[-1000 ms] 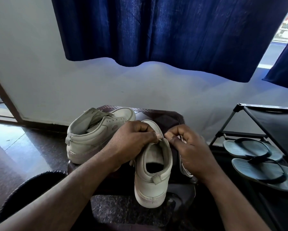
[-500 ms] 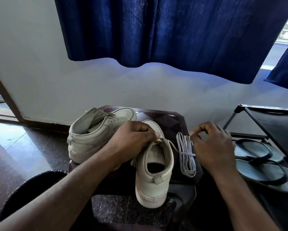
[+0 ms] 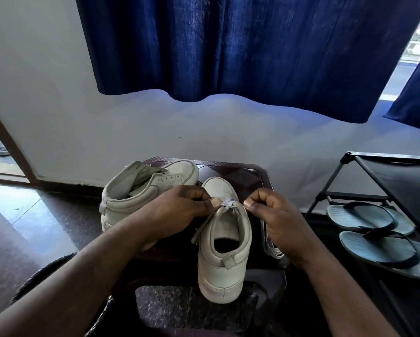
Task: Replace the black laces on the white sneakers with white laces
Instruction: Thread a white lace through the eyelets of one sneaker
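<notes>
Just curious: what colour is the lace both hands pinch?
White; the lace shows best in the head view.

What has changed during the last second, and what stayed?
The right hand pulled the white lace out to the right, then came back to the near sneaker and pinches the lace there. The left hand kept pinching the lace at that sneaker; the other sneaker did not move.

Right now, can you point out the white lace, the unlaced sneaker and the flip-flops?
white lace [image 3: 229, 205], head view, its taut middle stretch.
unlaced sneaker [image 3: 143, 190], head view, side panel below the eyelets.
flip-flops [image 3: 357, 214], head view, footbed of the farther one.
</notes>
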`<control>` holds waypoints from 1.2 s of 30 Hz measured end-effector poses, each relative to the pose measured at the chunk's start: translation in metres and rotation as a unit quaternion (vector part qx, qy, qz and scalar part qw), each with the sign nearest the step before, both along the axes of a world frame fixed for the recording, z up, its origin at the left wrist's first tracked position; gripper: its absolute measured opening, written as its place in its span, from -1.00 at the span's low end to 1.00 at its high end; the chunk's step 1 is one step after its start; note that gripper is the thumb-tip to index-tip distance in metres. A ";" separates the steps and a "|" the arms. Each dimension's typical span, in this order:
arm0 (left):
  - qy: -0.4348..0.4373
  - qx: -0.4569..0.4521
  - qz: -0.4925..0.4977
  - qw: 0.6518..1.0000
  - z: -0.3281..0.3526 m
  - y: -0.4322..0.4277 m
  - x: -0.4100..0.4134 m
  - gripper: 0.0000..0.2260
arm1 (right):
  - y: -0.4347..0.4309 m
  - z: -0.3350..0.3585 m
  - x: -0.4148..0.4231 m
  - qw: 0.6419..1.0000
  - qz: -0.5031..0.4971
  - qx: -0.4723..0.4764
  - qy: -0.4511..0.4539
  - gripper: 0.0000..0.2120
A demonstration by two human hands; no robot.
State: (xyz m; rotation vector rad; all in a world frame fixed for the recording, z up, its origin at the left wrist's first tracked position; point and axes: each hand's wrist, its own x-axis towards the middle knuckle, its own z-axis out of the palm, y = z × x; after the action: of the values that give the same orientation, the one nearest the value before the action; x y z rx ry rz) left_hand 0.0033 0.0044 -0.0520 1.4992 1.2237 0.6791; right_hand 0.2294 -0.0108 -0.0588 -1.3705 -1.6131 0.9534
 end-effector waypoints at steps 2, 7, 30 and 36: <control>0.005 -0.010 -0.013 1.000 0.001 -0.001 -0.004 -0.51 | 0.000 -0.002 0.001 1.000 0.008 -0.011 0.014 -0.79; 0.006 -0.010 -0.062 0.998 0.004 -0.005 -0.007 -0.37 | 0.001 -0.007 -0.001 1.000 0.016 -0.015 0.011 -0.79; 0.253 0.240 0.120 0.930 0.010 -0.020 0.032 -0.70 | -0.001 -0.010 -0.022 0.982 -0.044 0.113 -0.142 -0.50; 0.292 0.227 0.135 0.919 0.017 -0.015 0.020 -0.68 | -0.005 -0.007 -0.011 0.974 -0.110 0.123 -0.155 -0.74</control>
State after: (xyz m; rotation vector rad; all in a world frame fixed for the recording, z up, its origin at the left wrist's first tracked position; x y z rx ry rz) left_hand 0.0237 -0.0108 -0.0353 2.0321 1.8420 0.7584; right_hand 0.2179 -0.0157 -0.0654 -1.5375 -1.6956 0.4068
